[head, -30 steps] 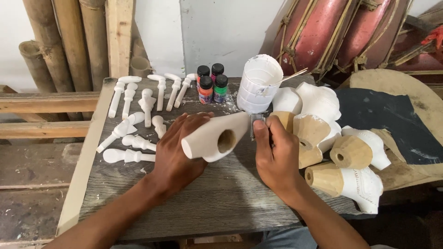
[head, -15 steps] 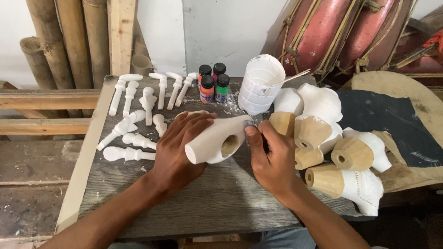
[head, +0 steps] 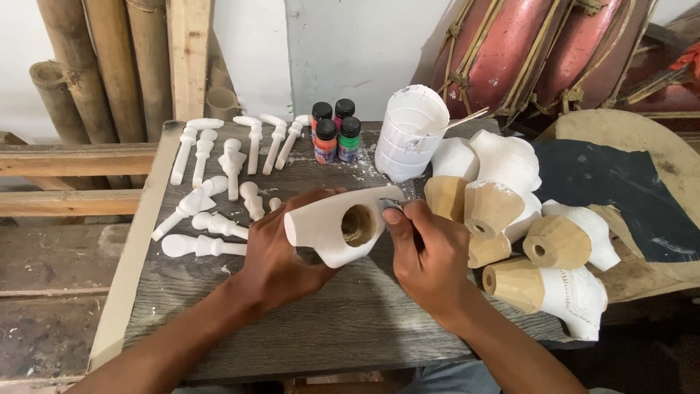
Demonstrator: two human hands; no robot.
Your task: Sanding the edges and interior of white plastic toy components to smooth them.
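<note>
Both hands (head: 350, 252) grip white-painted wooden piece (head: 332, 226); paint bottles (head: 335, 131) behind

So the white-painted wooden piece (head: 337, 225) is turning in the left hand (head: 281, 252). A second ago its round hole was facing down and a bit sideways; now it's swinging round to face pretty much straight up at the camera, and you can see the bare wood inside it. The piece is also tipping from slanted toward level. Meanwhile the right hand (head: 430, 255) is closing in: it was just beside the piece's end before, and now its fingertips (head: 397, 217) are pressing right by the hole's rim, touching the paint there.
</note>
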